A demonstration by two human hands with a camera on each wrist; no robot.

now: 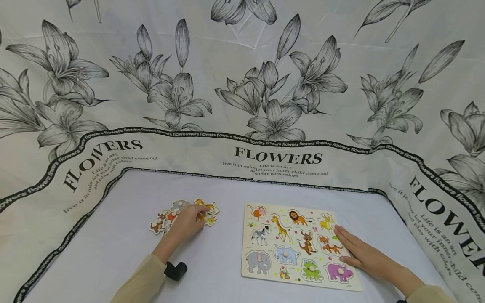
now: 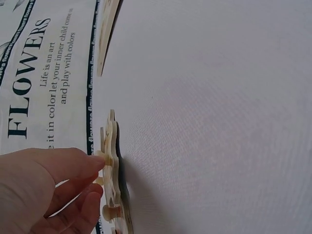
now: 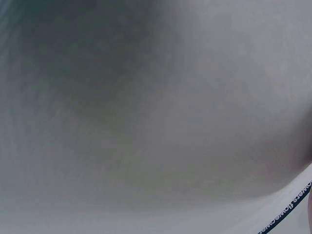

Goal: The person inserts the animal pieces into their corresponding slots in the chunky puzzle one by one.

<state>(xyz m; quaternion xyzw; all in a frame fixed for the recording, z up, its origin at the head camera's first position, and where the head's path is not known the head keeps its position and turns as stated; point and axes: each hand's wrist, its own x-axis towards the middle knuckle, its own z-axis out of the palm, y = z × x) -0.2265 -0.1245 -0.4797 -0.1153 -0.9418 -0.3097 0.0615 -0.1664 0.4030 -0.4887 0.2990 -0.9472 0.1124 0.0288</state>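
Observation:
My left hand (image 1: pixel 185 221) is over a loose cluster of wooden animal puzzle pieces (image 1: pixel 158 223). In the left wrist view its thumb and fingertip pinch the small knob of a puzzle piece (image 2: pixel 111 168); which animal it is cannot be told. A kangaroo, a grey animal and a giraffe show around the fingers. To the right lies the puzzle board (image 1: pixel 246 240), printed with animals. My right hand (image 1: pixel 363 254) rests along its right edge, fingers extended. Knobs show on the board's blue rhino (image 1: pixel 286 255), green frog (image 1: pixel 312 271) and purple hippo (image 1: pixel 339 272).
A white cloth (image 1: pixel 212 261) covers the table. Behind and on both sides rises a flower-printed curtain (image 1: pixel 280 158) with black borders. The left wrist view shows the board's edge (image 2: pixel 107 39) at the top. Most of the right wrist view is blurred pale surface.

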